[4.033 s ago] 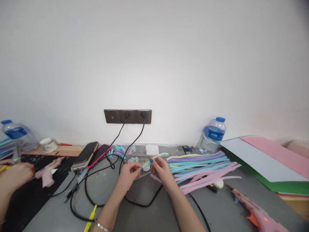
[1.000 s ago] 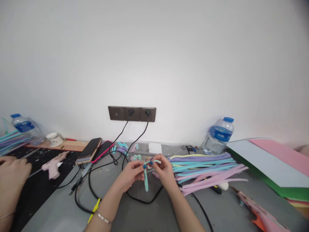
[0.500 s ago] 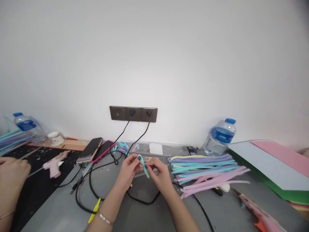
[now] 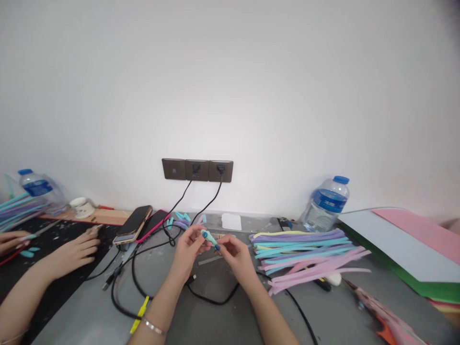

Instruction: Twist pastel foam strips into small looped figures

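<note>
Two bare hands meet over the middle of a matte grey tabletop point(image 4: 230, 328), with one short, fuzzy mint-green craft stem point(image 4: 211, 238) between them. The left hand point(image 4: 189, 249) pinches its upper end between thumb and fingers; the right hand point(image 4: 235, 255) grasps its lower end with the fingertips. Whether the piece is folded or twisted is too small to tell. Holding it at both ends probably steadies such a soft, springy thing and lets the fingertips shape it finely. Just beside the right hand lies a loose bundle of long pastel fuzzy stems point(image 4: 302, 254), likely set there for easy reach. Short blue and purple fuzzy offcuts point(image 4: 182, 222) sit farther back, apparently out of the fingers' way.

As for room, the grey surface between the forearms gives some space toward the body, though a thin black cable point(image 4: 215, 302) curves across it. A bright yellow plastic strip point(image 4: 139, 314) crowds the left forearm, and a pink glue gun with an orange trigger point(image 4: 373, 302) bounds the right. The plain white wall point(image 4: 251, 120) closes off the back edge. Well apart on the left, a co-worker's hand point(image 4: 74, 254) is over a black, speckled work surface point(image 4: 57, 297).
</note>
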The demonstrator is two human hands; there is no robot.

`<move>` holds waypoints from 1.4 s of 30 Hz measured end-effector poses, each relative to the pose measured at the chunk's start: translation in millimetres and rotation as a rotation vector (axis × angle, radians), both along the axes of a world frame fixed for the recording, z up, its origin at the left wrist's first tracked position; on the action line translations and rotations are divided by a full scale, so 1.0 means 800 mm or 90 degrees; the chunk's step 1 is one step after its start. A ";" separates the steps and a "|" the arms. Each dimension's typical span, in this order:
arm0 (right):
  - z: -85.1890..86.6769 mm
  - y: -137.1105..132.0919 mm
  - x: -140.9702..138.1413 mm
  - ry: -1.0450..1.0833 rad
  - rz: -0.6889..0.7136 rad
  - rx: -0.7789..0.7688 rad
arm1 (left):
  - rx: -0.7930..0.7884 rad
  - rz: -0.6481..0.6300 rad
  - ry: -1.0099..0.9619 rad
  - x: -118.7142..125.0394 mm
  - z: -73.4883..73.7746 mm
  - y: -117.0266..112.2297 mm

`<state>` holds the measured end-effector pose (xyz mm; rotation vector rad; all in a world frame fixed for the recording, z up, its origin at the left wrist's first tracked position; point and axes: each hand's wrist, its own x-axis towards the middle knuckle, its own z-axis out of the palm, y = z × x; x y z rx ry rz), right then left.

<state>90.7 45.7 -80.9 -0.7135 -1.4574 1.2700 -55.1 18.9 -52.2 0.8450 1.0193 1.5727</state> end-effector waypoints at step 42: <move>0.019 -0.004 0.001 0.278 0.197 -0.394 | -0.048 -0.038 -0.107 0.038 -0.015 -0.001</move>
